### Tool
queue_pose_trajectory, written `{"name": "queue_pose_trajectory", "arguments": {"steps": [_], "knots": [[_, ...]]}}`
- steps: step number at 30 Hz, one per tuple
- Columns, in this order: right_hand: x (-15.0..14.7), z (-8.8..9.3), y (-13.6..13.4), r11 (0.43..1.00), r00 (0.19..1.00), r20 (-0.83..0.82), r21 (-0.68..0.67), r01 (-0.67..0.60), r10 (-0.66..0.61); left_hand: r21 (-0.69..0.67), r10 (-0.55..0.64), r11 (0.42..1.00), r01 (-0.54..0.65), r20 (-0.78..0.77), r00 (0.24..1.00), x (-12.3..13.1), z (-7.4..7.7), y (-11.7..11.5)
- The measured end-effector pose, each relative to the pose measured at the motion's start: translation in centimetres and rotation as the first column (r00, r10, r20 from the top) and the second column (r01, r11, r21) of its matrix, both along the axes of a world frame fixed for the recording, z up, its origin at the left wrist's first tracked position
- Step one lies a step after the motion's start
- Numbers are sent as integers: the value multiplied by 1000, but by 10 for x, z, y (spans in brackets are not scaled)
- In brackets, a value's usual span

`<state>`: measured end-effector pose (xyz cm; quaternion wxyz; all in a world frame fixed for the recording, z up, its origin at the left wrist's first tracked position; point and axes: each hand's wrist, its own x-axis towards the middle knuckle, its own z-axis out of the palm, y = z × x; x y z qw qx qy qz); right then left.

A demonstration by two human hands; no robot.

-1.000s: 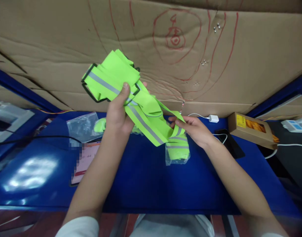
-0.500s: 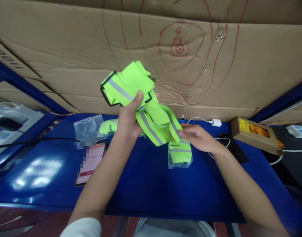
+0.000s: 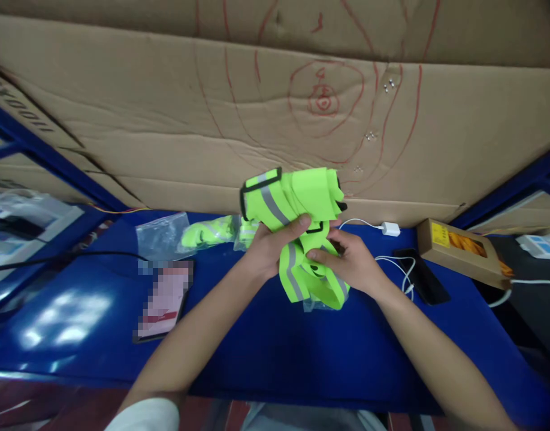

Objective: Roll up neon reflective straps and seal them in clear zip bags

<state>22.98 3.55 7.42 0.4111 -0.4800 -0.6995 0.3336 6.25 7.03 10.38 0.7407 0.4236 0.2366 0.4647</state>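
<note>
A folded neon-yellow reflective vest with grey stripes and black edging is held up over the blue table. My left hand is closed around its lower left part, thumb on top. Just to the right, my right hand pinches the hanging strap loop of the vest. Behind and under that loop, a clear plastic bag is mostly hidden. Left of my left hand lie bagged neon-yellow vests, and beside them an empty-looking clear zip bag.
A phone with a lit screen lies at left on the blue table. At right are a black phone, a white charger with cable and a cardboard box. A cardboard wall stands behind.
The folded vest has moved right and down and has turned. My right hand has come closer to my left, and the strap is gathered tighter between them.
</note>
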Motion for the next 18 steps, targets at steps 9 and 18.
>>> {"name": "queue_pose_trajectory", "arguments": {"steps": [9,18], "knots": [[54,39,-9,992,999,26,120,-40,37,24,-156,986,165,-212,965,10,-15,-1],[31,29,-7,888,948,172,425,172,-266,-257,-236,943,210,-75,969,27,-33,0]]}}
